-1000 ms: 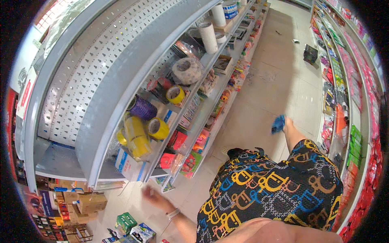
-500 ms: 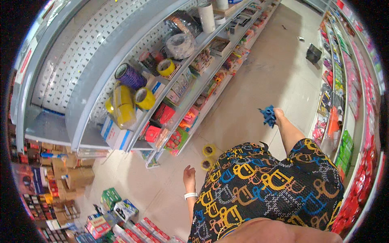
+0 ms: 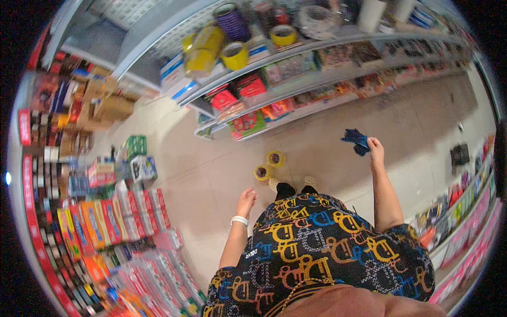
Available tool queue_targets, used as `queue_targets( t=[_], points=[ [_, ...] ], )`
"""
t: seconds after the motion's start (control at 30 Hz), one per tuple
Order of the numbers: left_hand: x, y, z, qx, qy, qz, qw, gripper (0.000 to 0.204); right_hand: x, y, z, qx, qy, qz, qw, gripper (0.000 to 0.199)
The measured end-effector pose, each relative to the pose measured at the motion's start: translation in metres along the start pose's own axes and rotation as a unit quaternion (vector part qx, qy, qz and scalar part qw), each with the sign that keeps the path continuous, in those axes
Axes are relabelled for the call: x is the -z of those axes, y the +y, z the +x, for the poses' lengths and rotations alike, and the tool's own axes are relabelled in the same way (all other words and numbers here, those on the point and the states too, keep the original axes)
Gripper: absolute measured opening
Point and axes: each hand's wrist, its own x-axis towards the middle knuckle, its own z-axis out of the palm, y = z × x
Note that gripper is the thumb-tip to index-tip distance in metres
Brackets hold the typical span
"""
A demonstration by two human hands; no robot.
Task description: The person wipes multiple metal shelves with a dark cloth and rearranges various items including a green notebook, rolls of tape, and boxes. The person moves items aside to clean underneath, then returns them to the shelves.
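Observation:
My right hand [image 3: 375,150] is closed on a crumpled dark blue cloth [image 3: 357,141], which hangs in the air over the aisle floor [image 3: 338,169]. With nothing in it, my left hand [image 3: 246,202] hangs open beside my body, fingers loosely bent. A white band [image 3: 239,220] circles that wrist. Closest to this hand, two yellow rolls of tape stand or lie on the floor, a nearer roll [image 3: 262,171] and a farther roll [image 3: 275,158] touching or almost touching it. My shoes [image 3: 309,182] show just right of them.
Ahead runs a grey shelf unit [image 3: 311,87] bearing a purple roll [image 3: 231,22], yellow tape rolls [image 3: 234,55] and packaged goods. Boxes [image 3: 142,168] and stacked red-white packs [image 3: 142,211] crowd the left floor. Right, a dark box [image 3: 459,155] lies near another shelf [image 3: 459,227].
My view has swung left, bringing more of the stacked packs in. Both hands have shifted in the picture; the blue cloth stays in my right hand and now hangs to its left.

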Motion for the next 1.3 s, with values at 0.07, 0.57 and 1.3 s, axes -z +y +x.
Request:
queue_targets(
  t=[0.07,0.57,1.3],
  points=[
    [-0.009,0.012,-0.015,-0.021,0.013,0.006,1.000,0.040,-0.017,-0.017,-0.006,0.014,-0.021,-0.015,1.000,0.016],
    [-0.065,0.097,-0.049,-0.293,-0.150,-0.055,0.943,0.064,-0.205,-0.130,-0.168,0.008,-0.433,0.046,0.900,0.009],
    [0.280,0.033,-0.062,-0.421,0.118,0.086,0.895,0.026,-0.520,-0.153,-0.373,0.162,-0.477,-0.268,0.821,0.019]
  ],
)
